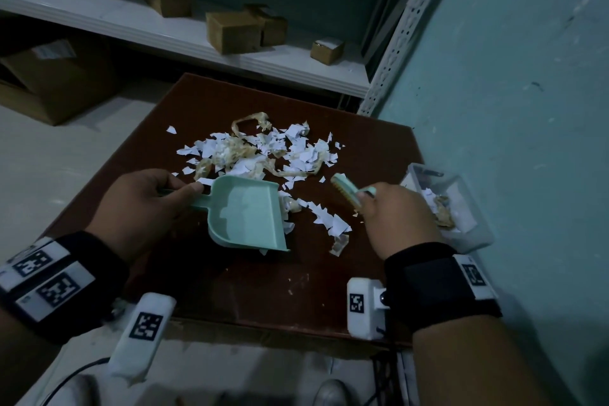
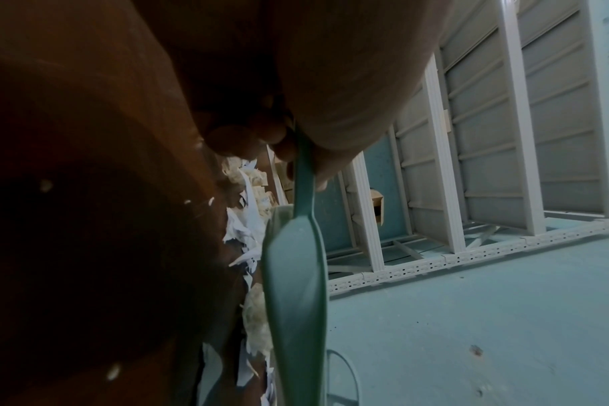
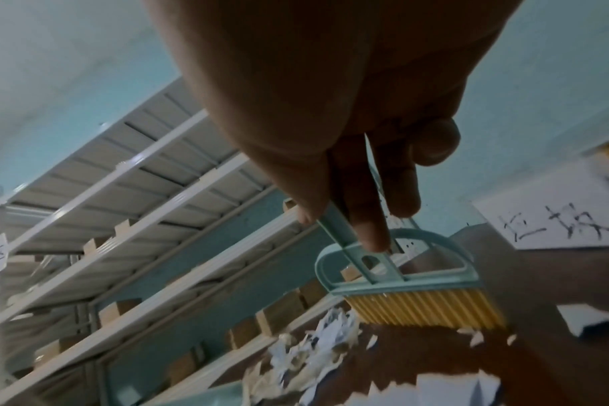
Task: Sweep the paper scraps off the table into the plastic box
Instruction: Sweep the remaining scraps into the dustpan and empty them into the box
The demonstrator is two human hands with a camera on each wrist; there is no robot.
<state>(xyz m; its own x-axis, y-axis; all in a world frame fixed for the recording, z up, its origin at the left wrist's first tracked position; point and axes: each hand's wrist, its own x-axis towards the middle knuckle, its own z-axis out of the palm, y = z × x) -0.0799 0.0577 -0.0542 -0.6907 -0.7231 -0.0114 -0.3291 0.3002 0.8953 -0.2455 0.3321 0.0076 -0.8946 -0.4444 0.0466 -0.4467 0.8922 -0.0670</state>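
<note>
While the left hand (image 1: 141, 204) grips the mint-green plastic dustpan (image 1: 245, 212) by its handle, mouth facing right, white paper scraps (image 1: 329, 219) lie between it and the yellow-bristled brush (image 1: 346, 191) pinched by the right hand (image 1: 398, 221).

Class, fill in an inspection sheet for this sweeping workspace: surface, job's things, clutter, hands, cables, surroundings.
Surface: dark brown table, strewn with scraps.
Job's things: paper scraps heaped mid-table, a trail by the dustpan, whose pan looks empty; plastic box at the table's right edge, some scraps already inside; brush with yellow bristles.
Clutter: crumpled tan strips mixed among the scraps.
Hands: left hand grips the dustpan handle; right hand grips the brush handle.
Cables: one dark cable on the floor, near left.
Surroundings: white shelf with cardboard boxes; teal wall on the right.
</note>
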